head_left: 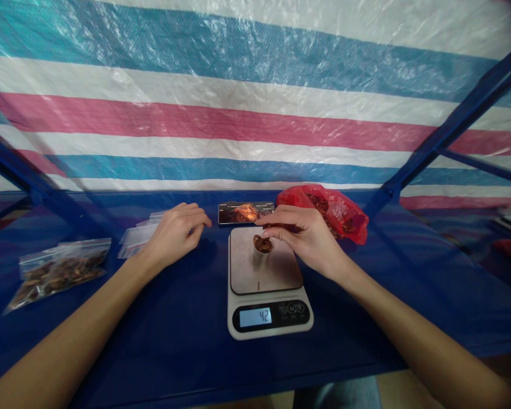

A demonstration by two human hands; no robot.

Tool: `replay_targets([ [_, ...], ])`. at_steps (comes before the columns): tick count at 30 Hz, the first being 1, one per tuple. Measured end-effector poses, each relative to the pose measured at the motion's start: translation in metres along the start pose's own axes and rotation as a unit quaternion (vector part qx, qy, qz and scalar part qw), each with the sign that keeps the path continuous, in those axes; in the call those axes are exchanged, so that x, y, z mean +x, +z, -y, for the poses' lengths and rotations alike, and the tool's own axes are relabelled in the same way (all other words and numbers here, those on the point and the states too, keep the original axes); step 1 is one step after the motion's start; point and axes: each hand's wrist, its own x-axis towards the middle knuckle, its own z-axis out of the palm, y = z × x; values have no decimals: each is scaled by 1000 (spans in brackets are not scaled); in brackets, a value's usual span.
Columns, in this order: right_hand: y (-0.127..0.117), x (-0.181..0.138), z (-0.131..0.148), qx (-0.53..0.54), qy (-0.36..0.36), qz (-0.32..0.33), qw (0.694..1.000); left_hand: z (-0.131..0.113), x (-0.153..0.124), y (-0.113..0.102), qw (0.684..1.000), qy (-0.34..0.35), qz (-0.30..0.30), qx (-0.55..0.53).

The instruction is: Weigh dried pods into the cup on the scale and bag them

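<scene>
A white kitchen scale (269,284) stands on the blue table, its display reading 42. On its platform sits a small cup (262,248) filled with brown dried pieces. My right hand (306,236) hovers just over the cup, fingers pinched together on some of the brown pieces. My left hand (176,232) rests on the table left of the scale, fingers loosely curled, nothing visible in it. It lies next to a stack of empty clear zip bags (138,236).
A red plastic bag (332,211) of the brown pieces lies behind my right hand. A phone (243,213) with a lit screen lies behind the scale. A filled clear zip bag (57,271) lies at far left. Blue frame bars and a striped tarp stand behind.
</scene>
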Motion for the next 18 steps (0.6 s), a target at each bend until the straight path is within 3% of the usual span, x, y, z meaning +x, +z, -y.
replay_targets([
  [9,-5,-4,-1,-46,-28,23,998,-1,1,-1,1000,7,-2,7],
  [18,-3,-4,3,-19,54,-31,998,-2,2,-1,1000,-3,5,6],
])
